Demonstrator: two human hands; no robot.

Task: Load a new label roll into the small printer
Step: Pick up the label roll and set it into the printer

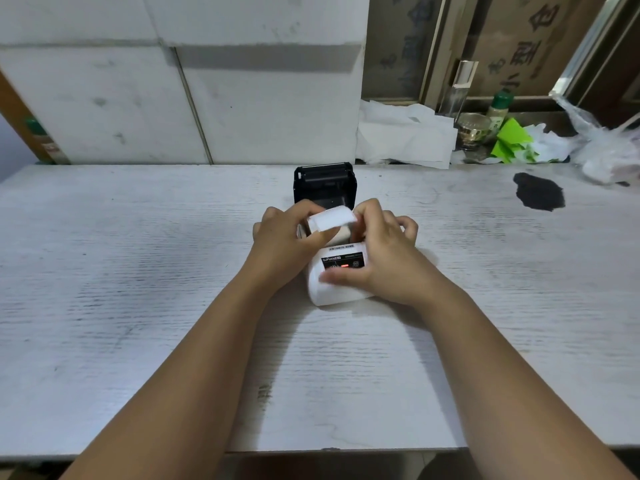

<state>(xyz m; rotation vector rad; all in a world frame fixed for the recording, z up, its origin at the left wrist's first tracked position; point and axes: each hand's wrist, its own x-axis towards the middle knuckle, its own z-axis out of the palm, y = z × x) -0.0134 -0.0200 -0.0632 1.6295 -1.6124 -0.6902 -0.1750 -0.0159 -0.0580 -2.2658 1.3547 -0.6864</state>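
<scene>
Holding the label roll [331, 219] over the printer's open bay, both hands are on it. Left hand [284, 237] pinches the roll's left end between thumb and fingers; the loose paper tail drapes over the top. Right hand [377, 258] has its fingers curled at the roll's right end, while its thumb presses down on the printer's white body [341, 278], near the dark panel with the red light.

Key relation: the roll's long axis runs left-right, parallel to the tabletop's [138, 271] far edge, and looks matched to the bay's width. The bay sits directly below and just behind the roll, between the white body on the near side and the black lid [325, 183], which stands hinged up on the far side. So the move looks like a short straight drop, no rotation needed.

Left hand seems to carry most of the roll; the right mostly steadies the printer. Can't tell if the roll already touches the bay floor, since the hands hide it.

Printer sits mid-tabletop, closer to the far edge than the near one.
</scene>
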